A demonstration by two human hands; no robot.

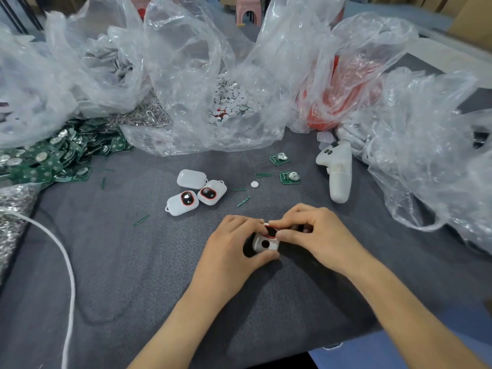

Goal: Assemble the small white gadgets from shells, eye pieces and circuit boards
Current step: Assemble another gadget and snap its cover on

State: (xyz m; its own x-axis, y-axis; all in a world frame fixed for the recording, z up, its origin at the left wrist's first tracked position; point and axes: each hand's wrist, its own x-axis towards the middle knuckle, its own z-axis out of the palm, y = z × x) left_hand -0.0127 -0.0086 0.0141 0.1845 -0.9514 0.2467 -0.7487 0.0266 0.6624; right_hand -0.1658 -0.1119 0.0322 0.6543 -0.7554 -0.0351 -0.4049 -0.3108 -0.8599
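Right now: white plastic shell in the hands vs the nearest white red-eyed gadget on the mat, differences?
The white plastic shell shows an open dark hole; the white red-eyed gadget has its eye seated. The left hand grips the shell; the gadget lies free on the grey mat. Both white, rounded.

**No legible writing in view**

No text, label, brand, number or sign can be read anywhere in the scene. Pale printed markings are seen on the two loose green circuit boards (279, 158) lying on the table (133, 262), and on those in the heap (53, 155) at the left, but they are too small and blurred to be made out. A faint pinkish patch is seen on the body of the white controller (338, 169); no letters or figures can be told in it.
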